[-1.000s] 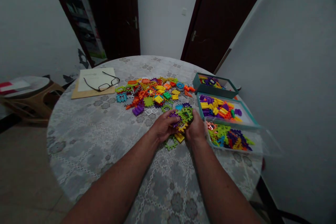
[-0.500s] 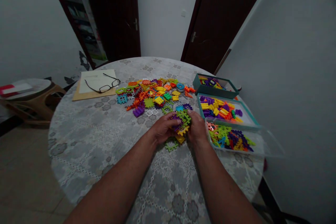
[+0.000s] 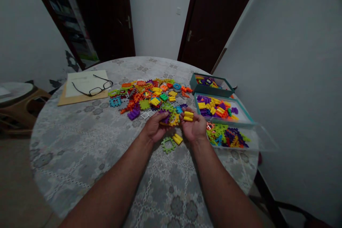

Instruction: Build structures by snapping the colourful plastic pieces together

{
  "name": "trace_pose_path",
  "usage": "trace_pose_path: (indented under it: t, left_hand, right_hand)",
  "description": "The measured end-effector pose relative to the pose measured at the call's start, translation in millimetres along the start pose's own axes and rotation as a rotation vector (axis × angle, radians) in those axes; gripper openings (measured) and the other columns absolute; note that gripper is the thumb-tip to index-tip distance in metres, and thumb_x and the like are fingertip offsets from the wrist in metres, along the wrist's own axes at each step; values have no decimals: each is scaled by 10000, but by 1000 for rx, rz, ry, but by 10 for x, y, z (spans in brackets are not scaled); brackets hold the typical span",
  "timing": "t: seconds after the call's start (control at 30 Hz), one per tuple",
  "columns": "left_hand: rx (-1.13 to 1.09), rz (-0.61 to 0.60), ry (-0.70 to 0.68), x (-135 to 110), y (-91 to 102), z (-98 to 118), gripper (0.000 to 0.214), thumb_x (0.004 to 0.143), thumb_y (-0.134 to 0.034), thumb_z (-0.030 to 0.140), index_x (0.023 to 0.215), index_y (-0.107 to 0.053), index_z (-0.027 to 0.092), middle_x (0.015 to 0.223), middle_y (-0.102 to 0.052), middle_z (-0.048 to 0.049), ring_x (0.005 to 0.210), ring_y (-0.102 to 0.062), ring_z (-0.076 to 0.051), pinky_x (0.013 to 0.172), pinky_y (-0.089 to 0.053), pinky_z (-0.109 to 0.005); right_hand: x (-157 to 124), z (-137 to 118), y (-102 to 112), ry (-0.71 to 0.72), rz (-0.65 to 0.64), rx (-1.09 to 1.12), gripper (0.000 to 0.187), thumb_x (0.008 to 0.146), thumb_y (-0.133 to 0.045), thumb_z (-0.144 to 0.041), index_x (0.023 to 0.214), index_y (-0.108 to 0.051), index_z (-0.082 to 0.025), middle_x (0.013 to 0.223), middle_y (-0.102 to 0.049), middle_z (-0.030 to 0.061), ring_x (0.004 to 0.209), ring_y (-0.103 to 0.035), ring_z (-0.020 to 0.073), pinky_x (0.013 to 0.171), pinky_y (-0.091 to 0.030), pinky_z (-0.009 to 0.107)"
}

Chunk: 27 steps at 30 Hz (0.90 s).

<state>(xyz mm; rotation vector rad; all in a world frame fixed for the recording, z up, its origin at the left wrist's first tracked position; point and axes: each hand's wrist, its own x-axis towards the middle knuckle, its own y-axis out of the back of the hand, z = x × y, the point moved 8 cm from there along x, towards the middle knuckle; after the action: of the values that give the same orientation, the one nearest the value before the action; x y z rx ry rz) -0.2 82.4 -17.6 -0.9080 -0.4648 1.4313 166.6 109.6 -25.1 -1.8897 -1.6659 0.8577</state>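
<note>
My left hand is closed round a cluster of joined toothed plastic building pieces in purple, green and yellow. Just to its right, my right hand is turned palm up, and a yellow ribbed plastic block rests in its curled fingers. Below the hands, a green toothed frame piece lies flat on the tablecloth. Beside that frame is another yellow block. Beyond my hands spreads a loose pile of mixed building pieces, partly hidden by the fingers.
On the right stand a dark green box, a teal-rimmed tray and a clear lid-like tray, all with pieces in them. Eyeglasses lie on papers at the left of the round table.
My right hand has come away from the joined pieces and turned palm up, showing a yellow block. My left hand keeps the cluster. The head view has shifted slightly right.
</note>
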Motion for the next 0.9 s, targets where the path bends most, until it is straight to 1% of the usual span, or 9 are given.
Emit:
trace_pose_path:
  t: [0.17, 0.3, 0.43, 0.5, 0.57, 0.63, 0.7, 0.77, 0.9]
  left_hand:
    - [-60, 23, -37, -15, -15, 89, 274, 821, -779, 136, 1092, -741, 135, 1039, -819, -107, 858, -781, -236, 711, -661, -342]
    - [-77, 32, -30, -31, -18, 121, 275, 836, -768, 136, 1110, -747, 139, 1028, -829, -104, 862, -787, -237, 696, -662, -332]
    - [-86, 37, -43, -21, -5, 132, 253, 835, -770, 122, 1086, -743, 140, 1000, -830, -87, 818, -787, -220, 666, -665, -318]
    - [-72, 34, -59, -5, 4, 135, 260, 822, -774, 103, 1076, -739, 145, 984, -829, -75, 813, -790, -220, 669, -669, -320]
    - [-53, 45, -72, 12, 20, 134, 250, 812, -777, 90, 1051, -729, 144, 956, -825, -67, 795, -790, -218, 657, -671, -318]
    - [-42, 59, -75, 24, 30, 129, 224, 816, -771, 83, 1025, -716, 141, 943, -824, -63, 777, -789, -213, 646, -674, -316]
    - [-44, 60, -68, 25, 20, 124, 209, 826, -760, 78, 1018, -710, 142, 938, -824, -57, 767, -790, -208, 642, -680, -317]
    - [-57, 59, -61, 17, 5, 123, 208, 830, -749, 68, 1019, -711, 146, 921, -821, -48, 758, -789, -203, 641, -685, -319]
    - [-67, 66, -54, -1, 4, 126, 227, 822, -748, 53, 1024, -717, 151, 925, -820, -52, 763, -792, -214, 643, -688, -331]
  right_hand:
    - [-57, -6, -50, 25, 28, -51, 344, 716, -624, -173, 1055, -663, -217, 1001, -801, 68, 835, -761, 192, 800, -659, 355]
    - [-170, -79, -136, 66, 23, -201, 344, 825, -696, -298, 1152, -606, -246, 1049, -818, 59, 707, -758, 172, 629, -642, 297]
    - [-291, -246, -202, 109, 0, -432, 353, 854, -735, -452, 1117, -626, -243, 1039, -823, 40, 470, -591, 90, 407, -474, 198]
    - [-327, -361, -236, 122, -26, -577, 352, 863, -735, -494, 1083, -669, -228, 967, -818, 26, 392, -471, 58, 345, -353, 182]
    - [-330, -469, -273, 106, -90, -731, 348, 861, -747, -500, 1061, -716, -216, 829, -788, 0, 360, -399, 54, 333, -286, 190]
    - [-297, -585, -281, 81, -169, -885, 344, 840, -777, -452, 1085, -758, -212, 663, -711, -38, 376, -441, 84, 364, -319, 202]
    - [-216, -775, -229, 112, -195, -1012, 351, 836, -761, -384, 1142, -781, -212, 606, -662, -51, 444, -542, 125, 425, -410, 219]
    - [-85, -1046, -123, 204, -150, -1109, 381, 841, -701, -316, 1201, -781, -220, 701, -713, -24, 559, -638, 157, 512, -501, 246]
    - [262, -1611, 159, 381, 24, -1355, 500, 802, -623, -210, 1280, -765, -238, 1070, -805, 41, 855, -734, 202, 772, -611, 319]
